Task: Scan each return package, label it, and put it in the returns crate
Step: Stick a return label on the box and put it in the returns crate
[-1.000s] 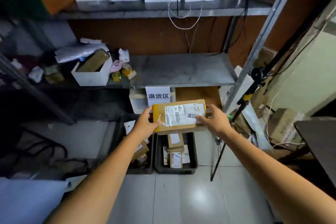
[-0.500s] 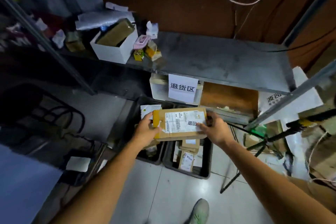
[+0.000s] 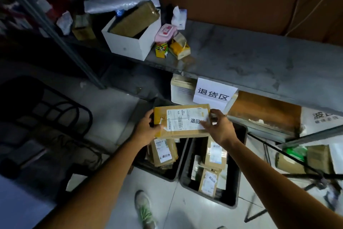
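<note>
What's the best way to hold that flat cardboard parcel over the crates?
By its two short ends, one hand from each side: the parcel lies flat and wide, too broad for one hand. The left hand and right hand grip it that way.

A white box [image 3: 130, 46] is set on the grey shelf [image 3: 250, 57], with a pink pack [image 3: 165, 32] and two yellow cartons [image 3: 179, 46] placed just beside it, close together. A paper sign [image 3: 213, 94] is hung at the shelf edge, and a shoe [image 3: 145, 210] is seen on the tiled floor [image 3: 185, 210].
</note>
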`<action>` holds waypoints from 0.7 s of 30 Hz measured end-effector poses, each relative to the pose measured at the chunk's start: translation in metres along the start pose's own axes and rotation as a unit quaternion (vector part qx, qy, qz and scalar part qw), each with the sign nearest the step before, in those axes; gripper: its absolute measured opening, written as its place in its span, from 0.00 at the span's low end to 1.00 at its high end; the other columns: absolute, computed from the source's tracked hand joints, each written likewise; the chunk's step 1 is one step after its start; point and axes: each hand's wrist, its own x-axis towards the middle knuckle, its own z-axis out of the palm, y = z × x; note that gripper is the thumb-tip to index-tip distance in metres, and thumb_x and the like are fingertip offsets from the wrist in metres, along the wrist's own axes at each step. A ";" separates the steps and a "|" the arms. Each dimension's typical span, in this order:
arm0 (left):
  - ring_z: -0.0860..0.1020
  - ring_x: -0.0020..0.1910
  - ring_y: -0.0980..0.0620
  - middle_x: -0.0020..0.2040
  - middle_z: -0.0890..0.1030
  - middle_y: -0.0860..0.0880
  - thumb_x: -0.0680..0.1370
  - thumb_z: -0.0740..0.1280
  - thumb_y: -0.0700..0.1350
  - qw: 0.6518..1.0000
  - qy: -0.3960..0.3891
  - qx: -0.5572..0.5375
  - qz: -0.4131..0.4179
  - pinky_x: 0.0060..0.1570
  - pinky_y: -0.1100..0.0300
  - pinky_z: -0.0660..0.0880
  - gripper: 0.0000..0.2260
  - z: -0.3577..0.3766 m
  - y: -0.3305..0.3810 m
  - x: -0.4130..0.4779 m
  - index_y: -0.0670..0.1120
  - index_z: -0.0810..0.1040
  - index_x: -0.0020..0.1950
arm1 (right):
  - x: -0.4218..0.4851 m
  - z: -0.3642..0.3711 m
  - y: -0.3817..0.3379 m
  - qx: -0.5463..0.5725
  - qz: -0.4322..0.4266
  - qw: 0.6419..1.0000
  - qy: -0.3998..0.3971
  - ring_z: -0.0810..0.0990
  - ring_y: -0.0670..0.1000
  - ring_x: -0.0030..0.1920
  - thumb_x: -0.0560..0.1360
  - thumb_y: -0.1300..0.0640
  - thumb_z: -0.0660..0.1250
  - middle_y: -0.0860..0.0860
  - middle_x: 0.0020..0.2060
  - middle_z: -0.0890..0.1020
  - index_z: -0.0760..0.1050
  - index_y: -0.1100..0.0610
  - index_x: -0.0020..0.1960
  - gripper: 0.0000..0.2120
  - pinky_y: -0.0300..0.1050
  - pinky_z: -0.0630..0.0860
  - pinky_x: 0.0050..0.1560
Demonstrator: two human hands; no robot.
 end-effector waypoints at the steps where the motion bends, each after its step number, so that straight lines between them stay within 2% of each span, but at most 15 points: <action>1: 0.79 0.59 0.49 0.59 0.81 0.53 0.72 0.73 0.45 1.000 0.004 0.008 0.007 0.56 0.42 0.78 0.31 -0.005 -0.008 0.018 0.59 0.67 0.71 | 0.015 0.013 0.002 0.008 0.000 1.000 0.002 0.82 0.54 0.54 0.75 0.50 0.72 0.47 0.54 0.81 0.72 0.50 0.63 0.19 0.56 0.80 0.57; 6: 0.79 0.59 0.49 0.60 0.81 0.51 0.73 0.73 0.41 1.000 0.021 0.003 0.018 0.58 0.44 0.78 0.31 -0.009 -0.062 0.125 0.56 0.67 0.72 | 0.108 0.088 0.045 0.022 -0.012 1.000 -0.001 0.82 0.54 0.54 0.74 0.48 0.71 0.49 0.55 0.82 0.71 0.47 0.62 0.18 0.59 0.80 0.55; 11: 0.77 0.60 0.49 0.55 0.79 0.55 0.73 0.73 0.37 0.998 0.047 -0.023 0.027 0.57 0.43 0.77 0.30 0.012 -0.144 0.248 0.54 0.68 0.72 | 0.214 0.171 0.120 0.015 -0.033 0.999 0.008 0.83 0.51 0.50 0.74 0.49 0.72 0.46 0.50 0.83 0.72 0.47 0.62 0.18 0.57 0.80 0.54; 14: 0.77 0.60 0.48 0.55 0.77 0.55 0.74 0.72 0.36 0.998 0.053 -0.024 0.032 0.57 0.41 0.77 0.31 0.027 -0.198 0.314 0.54 0.66 0.73 | 0.266 0.217 0.168 0.008 -0.043 0.999 0.017 0.82 0.50 0.51 0.74 0.50 0.72 0.45 0.52 0.83 0.71 0.46 0.64 0.20 0.55 0.80 0.56; 16: 0.77 0.60 0.48 0.58 0.79 0.53 0.72 0.73 0.38 0.998 0.049 -0.013 0.039 0.56 0.41 0.78 0.33 0.035 -0.233 0.350 0.59 0.66 0.72 | 0.294 0.244 0.199 0.007 -0.044 0.999 0.019 0.82 0.50 0.53 0.73 0.49 0.73 0.45 0.53 0.83 0.70 0.46 0.66 0.23 0.56 0.79 0.57; 19: 0.78 0.59 0.48 0.61 0.80 0.53 0.64 0.76 0.49 0.998 0.049 0.008 0.041 0.54 0.41 0.79 0.37 0.043 -0.275 0.391 0.65 0.65 0.69 | 0.328 0.279 0.234 0.011 -0.036 0.999 0.014 0.81 0.50 0.54 0.73 0.50 0.73 0.46 0.54 0.82 0.69 0.46 0.69 0.27 0.54 0.79 0.59; 21: 0.79 0.59 0.49 0.61 0.80 0.53 0.64 0.77 0.50 0.998 0.046 0.020 0.046 0.53 0.43 0.80 0.39 0.046 -0.296 0.412 0.65 0.64 0.70 | 0.348 0.299 0.251 0.003 -0.030 0.999 0.013 0.81 0.51 0.54 0.73 0.50 0.73 0.49 0.55 0.82 0.68 0.49 0.71 0.28 0.53 0.78 0.60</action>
